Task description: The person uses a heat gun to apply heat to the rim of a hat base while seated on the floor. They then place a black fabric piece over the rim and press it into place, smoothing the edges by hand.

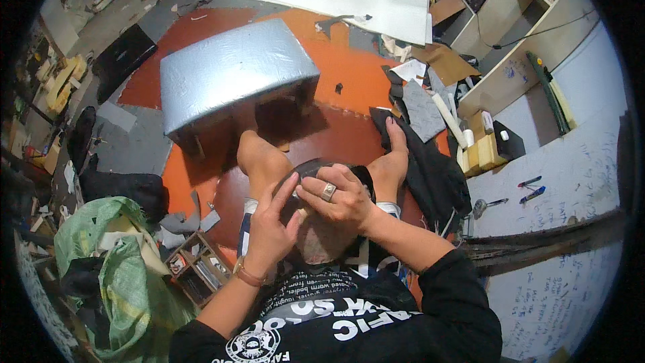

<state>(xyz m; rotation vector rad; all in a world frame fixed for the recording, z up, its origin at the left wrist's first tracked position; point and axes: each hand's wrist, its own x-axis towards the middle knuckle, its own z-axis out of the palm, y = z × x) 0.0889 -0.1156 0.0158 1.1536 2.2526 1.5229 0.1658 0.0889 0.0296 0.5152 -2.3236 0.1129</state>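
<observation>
Close to my body, above my lap, I hold a dark, rounded piece (324, 238) with a black curved rim and a brownish-grey face; its exact kind does not show. My left hand (271, 223) grips its left side, index finger stretched up along the edge and thumb against the face. Bent over its upper part, my right hand (338, 196) has its fingers drawn together, with a ring on one of them. The fingertips of both hands nearly meet near the rim. Anything small between them is too hidden to make out.
A silver-covered block (235, 70) stands ahead on the orange and grey mat floor. Dark cloth (430, 175) lies right of my foot. A green sack (124, 269) and a divided wooden box (198, 269) are at left. White sheeting (349, 0) lies far off; shelving (517, 47) stands right.
</observation>
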